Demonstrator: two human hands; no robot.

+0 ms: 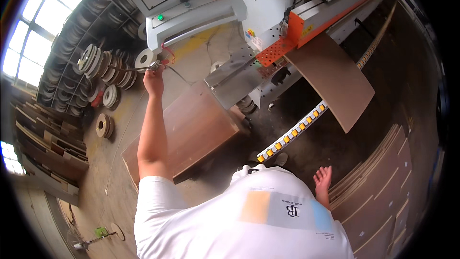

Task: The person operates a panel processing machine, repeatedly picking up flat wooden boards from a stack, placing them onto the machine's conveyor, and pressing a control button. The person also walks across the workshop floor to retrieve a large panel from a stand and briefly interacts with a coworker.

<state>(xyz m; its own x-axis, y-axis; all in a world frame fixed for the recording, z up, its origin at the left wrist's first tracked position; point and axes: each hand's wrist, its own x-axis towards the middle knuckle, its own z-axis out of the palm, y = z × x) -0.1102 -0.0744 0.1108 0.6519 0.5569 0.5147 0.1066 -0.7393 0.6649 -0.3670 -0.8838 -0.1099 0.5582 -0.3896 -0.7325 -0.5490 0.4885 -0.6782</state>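
My left arm reaches forward, and my left hand [153,82] is closed around a small silver hand tool [154,66] with red parts and a thin dark line beside it; its exact kind is too small to tell. The hand is below the machine's control console [191,24]. At my right side, my right hand [323,180] holds nothing, its fingers apart, close to a stack of brown boards [378,192]. Ahead of me a brown panel [333,79] lies on the machine, partly under its orange guard [280,52], and overhangs a rail with yellow rollers [292,133].
A long brown board-topped stack [184,124] stands low before me on the left. Rolls of edge banding [103,64] fill racks and floor further left. Board offcuts [45,139] lean by the windows. A metal side table [230,79] juts from the machine.
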